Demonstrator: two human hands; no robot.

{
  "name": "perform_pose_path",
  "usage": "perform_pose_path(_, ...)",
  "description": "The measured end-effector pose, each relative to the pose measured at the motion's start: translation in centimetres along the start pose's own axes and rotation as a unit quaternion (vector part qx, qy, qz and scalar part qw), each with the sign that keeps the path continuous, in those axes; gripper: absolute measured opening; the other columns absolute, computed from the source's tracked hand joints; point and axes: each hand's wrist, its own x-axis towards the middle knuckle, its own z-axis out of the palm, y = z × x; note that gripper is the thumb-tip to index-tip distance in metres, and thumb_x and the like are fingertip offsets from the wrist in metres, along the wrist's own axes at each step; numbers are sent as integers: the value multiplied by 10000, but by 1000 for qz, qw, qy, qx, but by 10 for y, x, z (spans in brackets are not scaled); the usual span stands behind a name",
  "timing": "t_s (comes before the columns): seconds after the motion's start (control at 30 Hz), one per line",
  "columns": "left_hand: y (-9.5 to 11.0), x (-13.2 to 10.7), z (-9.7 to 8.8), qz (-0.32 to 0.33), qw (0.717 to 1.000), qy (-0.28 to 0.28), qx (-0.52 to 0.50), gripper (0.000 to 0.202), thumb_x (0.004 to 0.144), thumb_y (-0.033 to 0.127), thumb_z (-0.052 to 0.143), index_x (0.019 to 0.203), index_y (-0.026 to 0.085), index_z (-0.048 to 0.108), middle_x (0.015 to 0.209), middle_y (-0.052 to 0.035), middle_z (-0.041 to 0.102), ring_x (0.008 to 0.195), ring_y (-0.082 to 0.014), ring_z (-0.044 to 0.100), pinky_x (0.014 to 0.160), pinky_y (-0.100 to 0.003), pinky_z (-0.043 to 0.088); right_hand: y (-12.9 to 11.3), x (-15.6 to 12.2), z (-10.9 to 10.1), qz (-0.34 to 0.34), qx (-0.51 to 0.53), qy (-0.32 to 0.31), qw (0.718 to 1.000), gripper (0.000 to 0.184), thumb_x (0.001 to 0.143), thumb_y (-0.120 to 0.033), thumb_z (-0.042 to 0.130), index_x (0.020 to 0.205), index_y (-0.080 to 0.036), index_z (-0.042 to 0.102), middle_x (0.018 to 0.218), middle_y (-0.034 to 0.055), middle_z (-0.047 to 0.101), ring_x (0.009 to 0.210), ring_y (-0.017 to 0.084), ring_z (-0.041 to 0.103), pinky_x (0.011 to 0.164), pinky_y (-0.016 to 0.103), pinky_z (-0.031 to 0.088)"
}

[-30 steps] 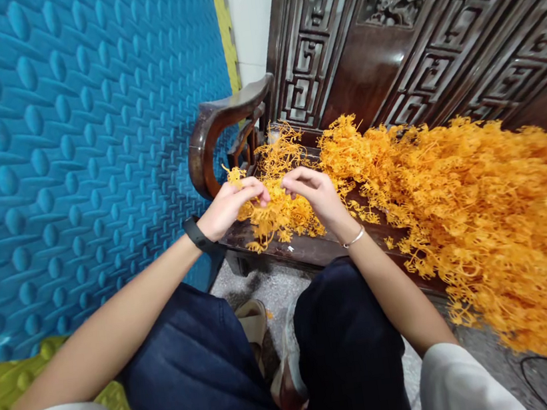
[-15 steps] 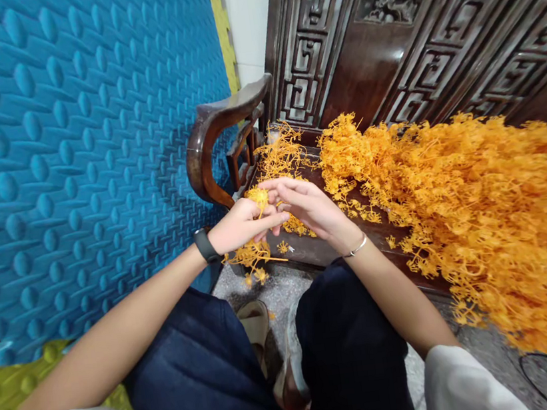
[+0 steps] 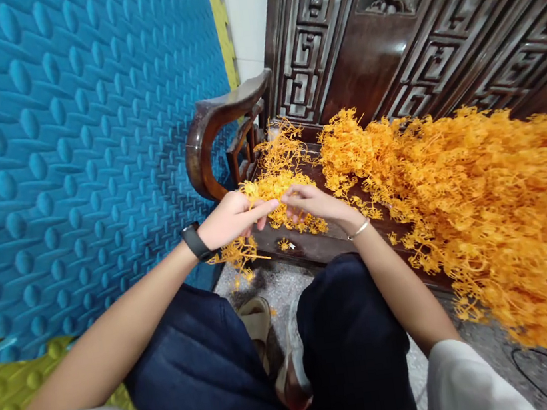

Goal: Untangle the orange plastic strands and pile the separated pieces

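1. From my head view, a yellow-orange plastic flower sprig (image 3: 240,253) hangs below the left hand (image 3: 239,217), just past the bench's front edge near its left end.
2. I see the left hand partly curled, apparently gripping that sprig, with a finger stretched toward the right.
3. The right hand (image 3: 314,203) is loosely bent, its fingertips close to that finger; I cannot tell whether it pinches anything.
4. Behind both hands, I have a small pile of loose sprigs (image 3: 286,180) on the seat's left end; a single floret (image 3: 283,244) sits by the front edge.
5. To the right, a large heap of sprigs (image 3: 505,201) covers the seat and spills over its front edge.
6. The dark wooden bench (image 3: 304,249) has a curved armrest (image 3: 198,151) and a carved backrest (image 3: 361,69).
7. Left of it I see a blue studded foam mat (image 3: 71,164); below, speckled flooring (image 3: 276,299).
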Motion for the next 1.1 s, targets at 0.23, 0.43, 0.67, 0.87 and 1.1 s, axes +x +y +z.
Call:
perform_pose_path(0.23, -1, 0, -8, -28, 999, 23, 6, 495, 841, 485, 460, 491, 142, 531, 311, 41, 422, 303, -59, 429, 395, -174, 318, 33, 18, 7, 108, -113, -318, 935, 349, 779, -443, 588, 865, -109, 650, 776, 65, 687, 661, 104, 623, 629, 218, 466)
perform_pose_path(0.43, -5, 0, -7, -24, 1000, -6, 12, 472, 816, 502, 492, 507, 147, 522, 359, 34, 461, 343, -69, 466, 422, -181, 342, 36, 26, 5, 91, -154, -208, 962, 272, 842, -332, 515, 898, -96, 639, 909, 93, 676, 677, 91, 605, 593, 192, 447)
perform_pose_path(0.67, -4, 0, -11, -36, 999, -31, -1, 458, 844, 458, 471, 519, 142, 538, 334, 37, 454, 317, -58, 438, 381, -167, 307, 32, 20, 1, 98, -171, -48, 979, 173, 831, -272, 537, 789, -123, 616, 634, 18, 623, 481, 63, 514, 465, 180, 396)
perform_pose_path(0.87, -12, 4, -9, 13, 990, -137, -13, 429, 864, 432, 458, 600, 126, 601, 377, 28, 495, 349, -51, 451, 386, -146, 329, -3, 6, 21, -111, 83, 0, 990, 265, 838, -398, 506, 880, -179, 650, 766, 15, 636, 627, 100, 562, 551, 236, 452)
perform_pose_path(1.1, -17, 5, -5, 30, 980, -197, -7, 435, 859, 434, 470, 581, 123, 592, 375, 17, 495, 362, -64, 471, 413, -157, 375, -27, -10, 40, -202, 133, 22, 970, 193, 790, -335, 609, 931, -221, 673, 780, -11, 632, 682, 96, 537, 631, 241, 443)
